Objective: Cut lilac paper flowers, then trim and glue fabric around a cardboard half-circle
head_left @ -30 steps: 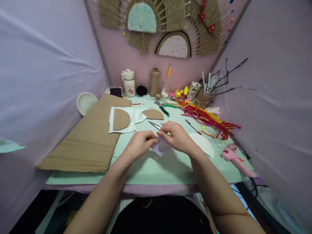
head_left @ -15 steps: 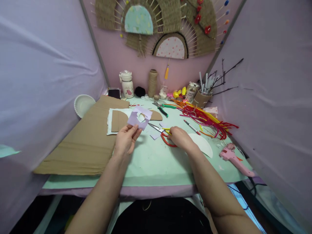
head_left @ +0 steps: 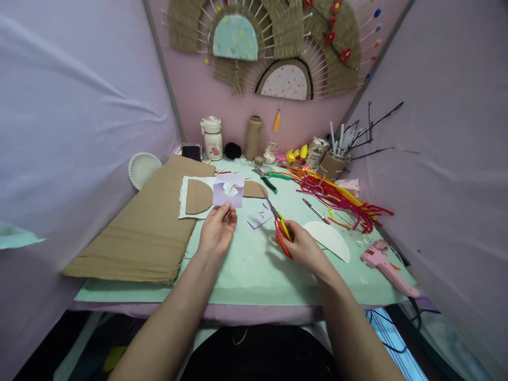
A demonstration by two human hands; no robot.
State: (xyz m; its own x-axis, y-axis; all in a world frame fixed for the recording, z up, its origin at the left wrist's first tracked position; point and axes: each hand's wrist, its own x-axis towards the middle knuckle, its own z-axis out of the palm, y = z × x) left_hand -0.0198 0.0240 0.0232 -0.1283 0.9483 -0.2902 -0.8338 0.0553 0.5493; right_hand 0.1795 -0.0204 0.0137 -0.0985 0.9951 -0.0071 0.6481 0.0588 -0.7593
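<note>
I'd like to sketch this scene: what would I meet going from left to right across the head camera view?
White fluted dish, left cardboard half-disc, purple paper, scissors, pen, pink glue gun.

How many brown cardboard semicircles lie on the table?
2. The left semicircle lies on the white sheet; the right semicircle shows just right of the purple paper in the left hand. Others may be hidden.

Between my left hand (head_left: pixel 216 231) and right hand (head_left: pixel 305 246), mint tabletop (head_left: pixel 252 270) is lying open; pliers (head_left: pixel 270 184) are obstructing the way ahead; pipe cleaners (head_left: pixel 337 193), perhaps touching them, are crowding the right, a glue gun (head_left: pixel 387 267) bounding it.
</note>
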